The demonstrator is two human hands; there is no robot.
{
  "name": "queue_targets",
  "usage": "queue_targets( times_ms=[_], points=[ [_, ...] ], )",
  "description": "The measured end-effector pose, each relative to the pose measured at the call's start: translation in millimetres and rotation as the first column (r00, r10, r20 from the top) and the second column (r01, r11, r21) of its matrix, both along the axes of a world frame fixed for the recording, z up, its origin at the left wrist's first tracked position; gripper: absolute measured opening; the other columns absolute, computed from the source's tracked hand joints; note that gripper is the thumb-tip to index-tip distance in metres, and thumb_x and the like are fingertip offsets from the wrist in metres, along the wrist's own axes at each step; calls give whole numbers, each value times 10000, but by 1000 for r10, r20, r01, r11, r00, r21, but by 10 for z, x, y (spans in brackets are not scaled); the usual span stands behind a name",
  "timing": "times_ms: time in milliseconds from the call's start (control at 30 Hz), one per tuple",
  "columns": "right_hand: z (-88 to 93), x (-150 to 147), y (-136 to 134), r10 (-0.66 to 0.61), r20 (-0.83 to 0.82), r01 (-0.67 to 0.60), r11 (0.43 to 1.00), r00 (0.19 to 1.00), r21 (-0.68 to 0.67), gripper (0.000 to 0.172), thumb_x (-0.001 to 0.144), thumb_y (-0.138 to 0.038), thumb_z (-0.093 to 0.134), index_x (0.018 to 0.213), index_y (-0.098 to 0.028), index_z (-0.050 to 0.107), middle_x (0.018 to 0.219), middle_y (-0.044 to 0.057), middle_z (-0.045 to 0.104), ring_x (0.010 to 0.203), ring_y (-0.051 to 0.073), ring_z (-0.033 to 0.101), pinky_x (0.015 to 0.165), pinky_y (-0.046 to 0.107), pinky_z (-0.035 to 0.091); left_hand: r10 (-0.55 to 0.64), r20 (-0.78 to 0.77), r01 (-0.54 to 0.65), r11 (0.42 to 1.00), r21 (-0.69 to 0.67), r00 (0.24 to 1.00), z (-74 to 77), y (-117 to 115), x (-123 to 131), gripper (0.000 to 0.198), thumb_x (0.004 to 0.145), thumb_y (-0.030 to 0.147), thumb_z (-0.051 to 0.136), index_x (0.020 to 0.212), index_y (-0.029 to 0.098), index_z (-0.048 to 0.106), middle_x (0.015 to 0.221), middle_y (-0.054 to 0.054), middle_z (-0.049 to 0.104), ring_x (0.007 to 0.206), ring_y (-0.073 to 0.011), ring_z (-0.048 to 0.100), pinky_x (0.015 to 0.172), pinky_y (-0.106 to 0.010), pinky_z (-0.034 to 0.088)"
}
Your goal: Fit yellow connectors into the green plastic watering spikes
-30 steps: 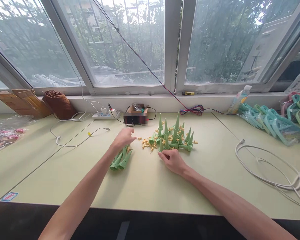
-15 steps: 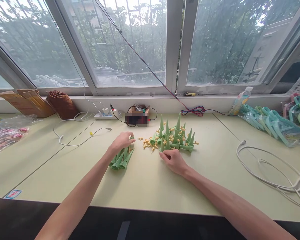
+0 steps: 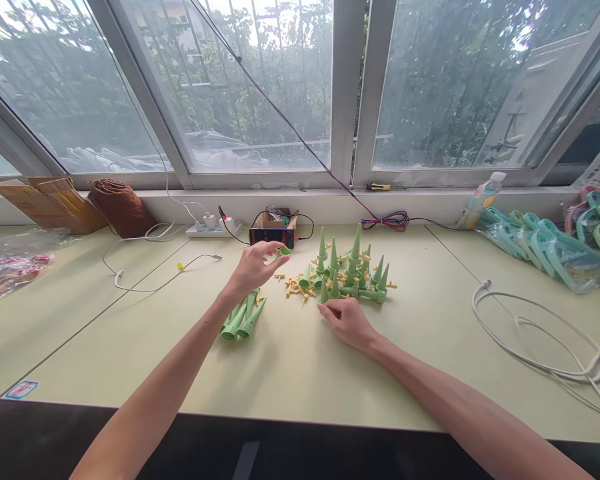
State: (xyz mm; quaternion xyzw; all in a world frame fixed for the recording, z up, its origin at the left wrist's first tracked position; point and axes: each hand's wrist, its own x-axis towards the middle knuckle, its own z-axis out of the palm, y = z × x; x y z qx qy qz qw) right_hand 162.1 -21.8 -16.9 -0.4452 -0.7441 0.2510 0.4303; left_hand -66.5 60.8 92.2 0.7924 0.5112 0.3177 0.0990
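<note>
Head view: our left hand pinches a green piece at one o'clock from the loose cones; our right hand pinches the cone cluster at its seven-o'clock edge. Toward six, we have room before the counter's front edge.

Bare hands and slim, bare forearms; a tiny spot, perhaps, on the left one
</note>
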Motion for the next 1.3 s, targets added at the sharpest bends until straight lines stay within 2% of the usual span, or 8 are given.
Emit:
queue_targets(
  times_ms=[133,300,467,533,767,967,1167,1300],
  points=[
    [5,5,-5,-3,5,3,1000,1000,3,494,967,-433,433,566,-208,252,523,-48,251,502,97,216,496,273,194,-111,90,95,983,159,990,47,-162,126,400,859,488,650,1147,220,726,840,-30,634,673,-129,586,638,-245,526],
    [8,8,-18,1,8,-1,1000,1000,-7,486,968,-423,434,581,-209,235,534,-50,235,509,97,210,502,272,192,-153,219,117,979,169,964,-182,-284,228,402,913,462,614,1233,225,664,585,46,556,478,-86,511,512,-208,474],
    [4,3,-30,12,39,-12,1000,999,-1,480,977,-418,429,583,-206,253,539,-51,246,510,96,214,500,267,199,-140,446,153,988,7,884,-512,-371,316,395,925,452,591,1247,225,579,952,-53,692,630,-133,689,443,-192,513],
    [-1,4,-33,11,51,-11,1000,999,-1,484,980,-421,429,582,-204,261,536,-52,249,510,96,217,502,264,203,-151,546,206,978,-42,824,-598,-412,351,404,916,468,600,1239,229,552,972,-62,685,706,-162,712,463,-206,547],
    [-34,18,-45,12,102,-14,1000,995,20,470,988,-378,437,570,-199,314,523,-56,273,504,95,221,498,259,207,-138,745,294,952,-81,653,-687,-514,442,276,916,453,606,1013,196,576,1059,-76,627,708,-143,670,458,-228,571],
    [-22,-2,-77,-13,204,-5,996,979,85,456,1009,-332,416,577,-186,406,514,-54,332,487,91,270,497,242,232,-105,769,273,957,-93,630,-812,-604,510,304,929,373,602,1179,272,461,1021,-23,550,693,-113,619,469,-219,568],
    [1,-104,-218,-161,482,-1,948,861,319,369,1043,-233,348,806,-152,620,686,18,553,535,112,429,518,246,274,-90,786,291,949,-118,612,-924,-656,581,454,942,356,580,1335,287,364,1046,-38,559,672,-97,596,519,-202,539],
    [99,-252,-308,-195,662,-13,955,723,295,239,1019,-152,361,1086,-120,589,966,90,624,572,123,519,492,251,311,-36,783,198,974,-112,621,-920,-630,567,396,948,362,562,1306,248,438,1077,-63,575,696,-108,605,546,-209,531]
  ],
)
